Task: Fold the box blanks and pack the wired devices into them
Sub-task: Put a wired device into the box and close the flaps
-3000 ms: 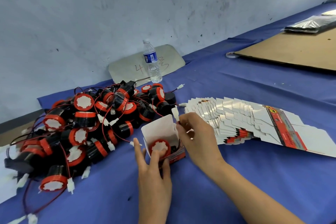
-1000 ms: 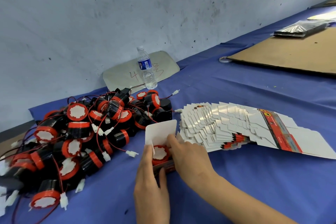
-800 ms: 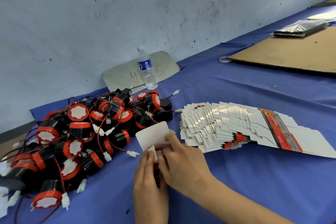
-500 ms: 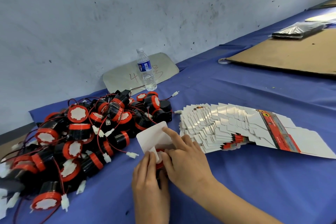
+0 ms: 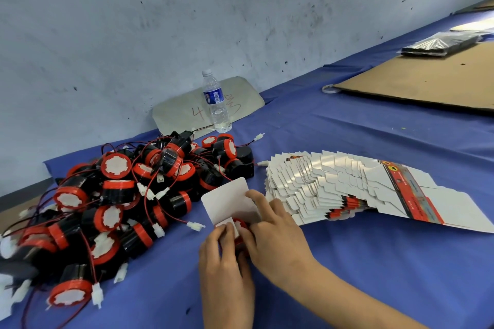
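Box (image 5: 232, 204) holds red device (image 5: 239, 225) (flap half-closed).

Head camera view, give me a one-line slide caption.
Both hands close the flap of a small box over a wired device, between the device pile and box blanks.

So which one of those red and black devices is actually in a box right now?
The device between both hands, half hidden inside the small box with its white lid flap still up. All the others lie loose in the pile to the left.

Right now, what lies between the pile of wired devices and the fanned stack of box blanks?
Head view: the box being closed, held by both hands.
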A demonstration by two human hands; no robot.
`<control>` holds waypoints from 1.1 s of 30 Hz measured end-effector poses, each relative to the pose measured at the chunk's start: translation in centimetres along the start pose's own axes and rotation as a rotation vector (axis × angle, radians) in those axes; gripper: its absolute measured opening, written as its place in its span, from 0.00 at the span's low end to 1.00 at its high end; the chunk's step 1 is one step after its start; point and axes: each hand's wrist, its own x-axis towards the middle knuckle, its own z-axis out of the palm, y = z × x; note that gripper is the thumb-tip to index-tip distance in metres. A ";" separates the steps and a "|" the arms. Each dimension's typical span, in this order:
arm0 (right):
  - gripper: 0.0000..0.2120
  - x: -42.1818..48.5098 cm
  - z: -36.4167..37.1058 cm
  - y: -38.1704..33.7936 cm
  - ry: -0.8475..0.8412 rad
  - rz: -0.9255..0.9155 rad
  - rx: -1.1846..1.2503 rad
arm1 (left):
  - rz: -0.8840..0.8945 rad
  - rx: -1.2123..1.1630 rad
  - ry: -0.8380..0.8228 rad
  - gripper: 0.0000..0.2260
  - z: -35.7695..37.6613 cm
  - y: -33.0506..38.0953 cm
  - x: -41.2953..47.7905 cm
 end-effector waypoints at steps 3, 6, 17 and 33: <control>0.22 -0.1 0.1 0.0 0.019 -0.025 0.045 | -0.015 0.030 -0.110 0.37 -0.2 0.5 -0.2; 0.15 -0.3 0.0 0.2 0.090 -0.069 0.105 | -0.126 0.101 -0.240 0.45 -0.5 1.6 -0.4; 0.13 -0.6 0.7 -0.7 0.084 -0.044 0.624 | -0.285 -0.288 0.004 0.25 -0.8 0.2 0.0; 0.08 -0.3 -0.3 -0.5 0.305 -0.197 0.816 | -0.357 -0.645 0.070 0.14 -0.3 0.4 0.4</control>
